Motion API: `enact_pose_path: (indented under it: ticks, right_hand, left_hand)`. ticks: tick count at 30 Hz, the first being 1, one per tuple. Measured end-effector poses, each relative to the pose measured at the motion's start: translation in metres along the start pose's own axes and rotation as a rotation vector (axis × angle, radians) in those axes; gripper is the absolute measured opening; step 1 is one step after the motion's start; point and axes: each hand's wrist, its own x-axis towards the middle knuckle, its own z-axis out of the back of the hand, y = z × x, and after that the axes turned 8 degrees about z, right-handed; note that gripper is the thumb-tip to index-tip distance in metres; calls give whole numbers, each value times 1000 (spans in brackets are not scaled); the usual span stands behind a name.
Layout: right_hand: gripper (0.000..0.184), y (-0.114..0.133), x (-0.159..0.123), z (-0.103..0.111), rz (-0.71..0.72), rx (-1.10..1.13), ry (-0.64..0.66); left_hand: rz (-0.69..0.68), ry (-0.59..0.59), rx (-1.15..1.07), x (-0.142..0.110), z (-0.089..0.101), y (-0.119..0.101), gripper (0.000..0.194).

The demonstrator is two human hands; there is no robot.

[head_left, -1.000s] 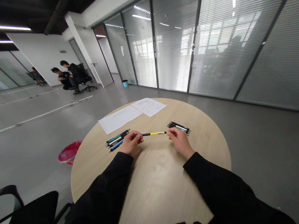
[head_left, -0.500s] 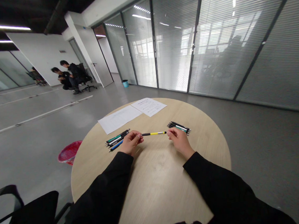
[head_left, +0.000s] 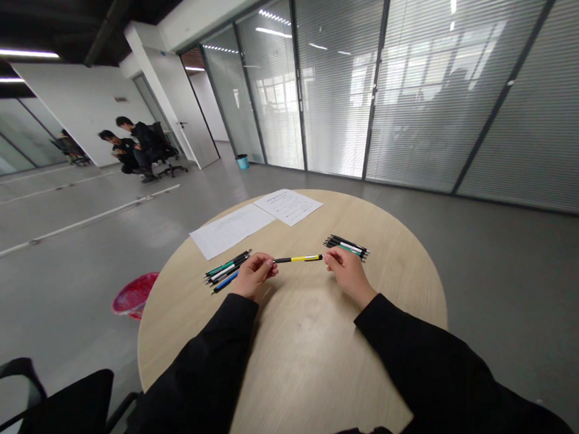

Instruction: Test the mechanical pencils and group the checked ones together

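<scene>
A slim yellow and black pen (head_left: 297, 258) lies level above the round wooden table (head_left: 311, 369). My left hand (head_left: 254, 276) pinches its left end, and my right hand (head_left: 348, 274) pinches its right end. Left of my left hand lies a loose group of several pens (head_left: 225, 271) in black, green, white and blue. Just beyond my right hand, another bundle of several black, white and green pens (head_left: 346, 246) rests on the tabletop. Black sleeves cover both forearms.
Two white sheets of paper (head_left: 231, 230) (head_left: 289, 207) lie at the table's far edge. A red basin (head_left: 134, 296) sits on the floor at the left, and a black chair (head_left: 60, 422) stands at lower left. Two seated people (head_left: 136, 149) are far off.
The view has shifted very slightly. My hands and the pen between them stay in nearly the same place.
</scene>
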Motion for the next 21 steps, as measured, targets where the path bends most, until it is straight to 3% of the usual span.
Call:
enact_pose_path:
  ticks: [21]
  right_hand:
    - [28,2,0,1,10,8,7]
  left_hand:
    - [4,-5,16,-2,-2,-3,42]
